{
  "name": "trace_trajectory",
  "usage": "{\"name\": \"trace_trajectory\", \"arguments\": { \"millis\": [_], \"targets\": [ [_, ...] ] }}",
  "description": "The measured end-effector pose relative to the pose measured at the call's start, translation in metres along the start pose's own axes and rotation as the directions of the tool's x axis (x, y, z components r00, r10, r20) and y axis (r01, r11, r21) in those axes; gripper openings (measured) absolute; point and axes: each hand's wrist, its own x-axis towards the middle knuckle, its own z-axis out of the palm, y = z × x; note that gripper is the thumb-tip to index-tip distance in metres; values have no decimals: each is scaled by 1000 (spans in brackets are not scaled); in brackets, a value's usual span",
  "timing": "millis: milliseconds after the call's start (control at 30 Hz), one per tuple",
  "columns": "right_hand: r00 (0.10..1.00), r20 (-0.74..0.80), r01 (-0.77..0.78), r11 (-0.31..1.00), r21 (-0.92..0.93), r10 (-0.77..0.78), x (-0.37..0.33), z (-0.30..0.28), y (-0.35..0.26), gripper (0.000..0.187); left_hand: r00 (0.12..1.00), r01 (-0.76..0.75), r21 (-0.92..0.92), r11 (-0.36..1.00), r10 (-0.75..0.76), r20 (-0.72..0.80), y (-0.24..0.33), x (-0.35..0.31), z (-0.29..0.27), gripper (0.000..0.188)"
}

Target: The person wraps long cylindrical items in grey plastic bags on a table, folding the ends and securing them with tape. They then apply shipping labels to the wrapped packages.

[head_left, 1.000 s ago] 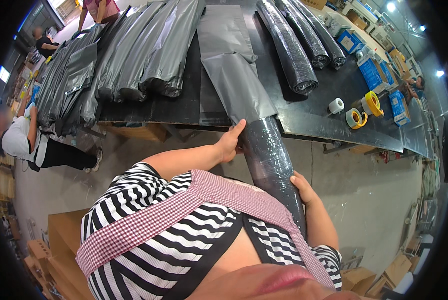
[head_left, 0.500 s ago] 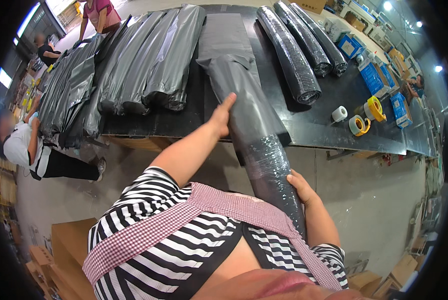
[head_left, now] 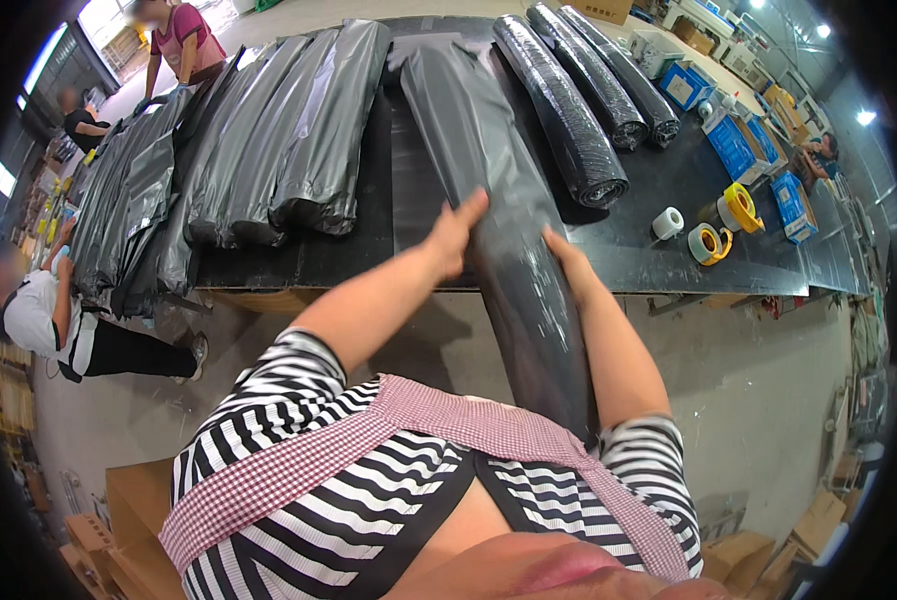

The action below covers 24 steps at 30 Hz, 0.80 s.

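Observation:
A long black roll (head_left: 541, 345) in shiny clear film slants from the table down against my body. Its far part sits inside a grey plastic bag (head_left: 459, 120) that extends over the tabletop. On the left side, my left hand (head_left: 461, 232) grips the bag around the roll, thumb on top and fingers beneath. My right hand (head_left: 571, 268) presses against the right side of the roll near the bag's mouth, its fingers partly hidden under it. The roll's near end is hidden by my apron and right arm.
Several grey bagged rolls (head_left: 324, 130) lie left on the black table (head_left: 369, 255). Film-wrapped rolls (head_left: 569, 120) lie at the right, beyond tape rolls (head_left: 709, 243) and blue boxes (head_left: 737, 150). Co-workers (head_left: 184, 45) stand left. Cardboard boxes (head_left: 139, 510) stand behind.
The roll has moved away from me, deeper into the bag. My right hand has slid forward along the roll toward my left hand. The bag's far end looks fuller.

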Motion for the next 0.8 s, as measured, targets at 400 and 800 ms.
{"name": "trace_trajectory", "arguments": {
  "millis": [400,800],
  "targets": [
    [874,-328,168,855,-490,-359,112,12,45,56,963,-179,368,912,238,-122,41,5,-83,119],
    [789,-72,193,357,-914,-611,196,-8,32,26,783,-177,983,-55,597,174,83,50,-87,24]
  ]
}}
